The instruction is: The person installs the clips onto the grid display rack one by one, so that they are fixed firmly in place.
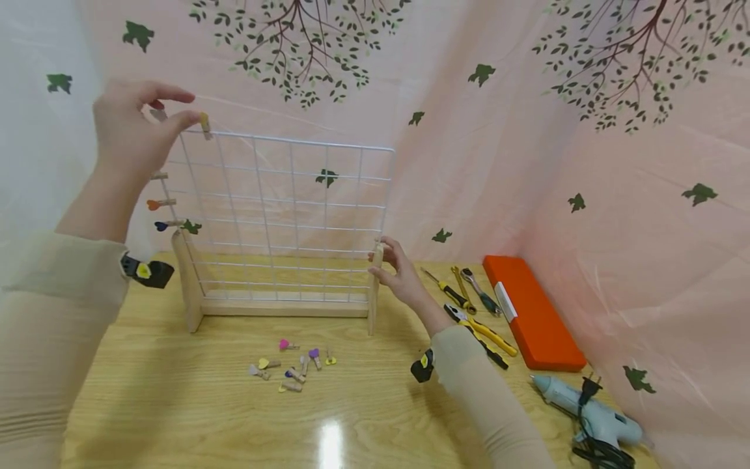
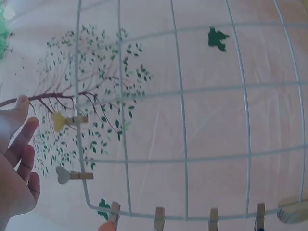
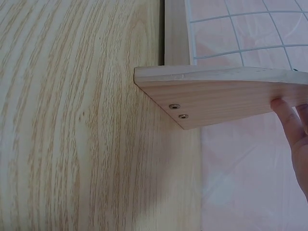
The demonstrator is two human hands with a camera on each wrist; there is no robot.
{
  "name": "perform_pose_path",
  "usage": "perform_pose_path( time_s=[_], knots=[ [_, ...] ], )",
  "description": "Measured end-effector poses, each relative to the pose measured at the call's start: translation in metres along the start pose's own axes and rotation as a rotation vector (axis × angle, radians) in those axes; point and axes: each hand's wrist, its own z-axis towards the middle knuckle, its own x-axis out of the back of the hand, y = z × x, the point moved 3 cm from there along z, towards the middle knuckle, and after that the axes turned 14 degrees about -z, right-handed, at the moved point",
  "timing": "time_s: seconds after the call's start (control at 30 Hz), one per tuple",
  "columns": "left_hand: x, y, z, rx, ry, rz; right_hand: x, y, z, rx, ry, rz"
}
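A white wire grid (image 1: pixel 293 140) stands upright in a wooden stand (image 1: pixel 281 308). A mini clothespin with a yellow heart (image 2: pixel 72 120) is clipped on its top wire, a grey-heart clothespin (image 2: pixel 74 175) beside it. My left hand (image 1: pixel 131 127) is just off the yellow one, thumb and fingers apart with nothing between them. Down the grid's left side sit several more clothespins, including one with an orange heart (image 1: pixel 161 204) and one with a dark blue heart (image 1: pixel 166 225). My right hand (image 1: pixel 401 273) grips the stand's right wooden upright (image 3: pixel 207 98), thumb in front and fingers behind.
Several loose heart clothespins, one pink (image 1: pixel 285 344), lie before the stand. To the right are a screwdriver (image 1: pixel 448 288), wrenches (image 1: pixel 480 293), pliers (image 1: pixel 483 332), an orange case (image 1: pixel 533 312) and a glue gun (image 1: pixel 592 410) with its cord. A printed curtain hangs behind.
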Motion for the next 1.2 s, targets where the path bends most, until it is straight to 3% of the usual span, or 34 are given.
perform_pose_path(
  time_s=[0.1,0.2,0.3,0.43,0.63,0.77,1.0,1.2],
  knots=[
    [-0.002,0.008,-0.016,-0.066,-0.012,-0.110,0.001,0.001,0.000,-0.008,-0.010,-0.004],
    [-0.008,0.014,-0.035,-0.090,-0.084,-0.169,0.001,0.001,0.000,-0.021,-0.016,-0.011],
    [-0.021,0.013,-0.058,-0.082,-0.195,-0.126,0.002,0.001,-0.001,-0.026,-0.018,-0.013],
    [-0.047,0.000,-0.092,-0.069,-0.362,-0.052,0.001,0.002,-0.002,-0.018,-0.020,-0.010],
    [-0.087,-0.045,-0.143,-0.076,-0.601,-0.062,0.001,0.003,-0.002,-0.003,-0.015,-0.007],
    [-0.104,-0.084,-0.180,-0.087,-0.741,-0.069,0.000,0.002,-0.001,-0.009,-0.010,-0.010],
    [-0.118,-0.149,-0.227,-0.050,-0.881,-0.050,-0.002,0.000,0.001,-0.009,-0.003,-0.011],
    [-0.121,-0.171,-0.244,-0.043,-0.941,-0.089,0.000,0.000,0.001,0.015,0.018,-0.027]
  ],
)
